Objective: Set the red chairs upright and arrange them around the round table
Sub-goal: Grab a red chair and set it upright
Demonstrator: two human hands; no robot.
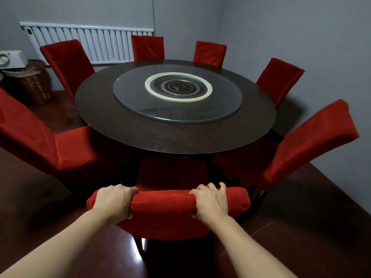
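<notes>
The round table (pixel 176 135) fills the middle of the room, its dark top carrying a glass turntable (pixel 177 95). Seven red chairs stand upright around it: three along the far side, two on the right, two on the left, with the near left chair (pixel 40 137) and near right chair (pixel 297 145) flanking a gap at the near edge. In that gap stands the nearest red chair (pixel 168 203), its seat pointing straight away toward the table and already partly under the rim. Its backrest top runs left to right, square across the line of push.

Both hands grip that top rail, fingers curled over the far side: the left hand (pixel 114 199) near the rail's left end, the right hand (pixel 210 199) right of centre. They sit about equally near, so neither arm leads. The table lies directly beyond the hands, so I judge the remaining move to be a straight, even push forward, kept square to avoid swinging the chair toward either neighbour.
</notes>
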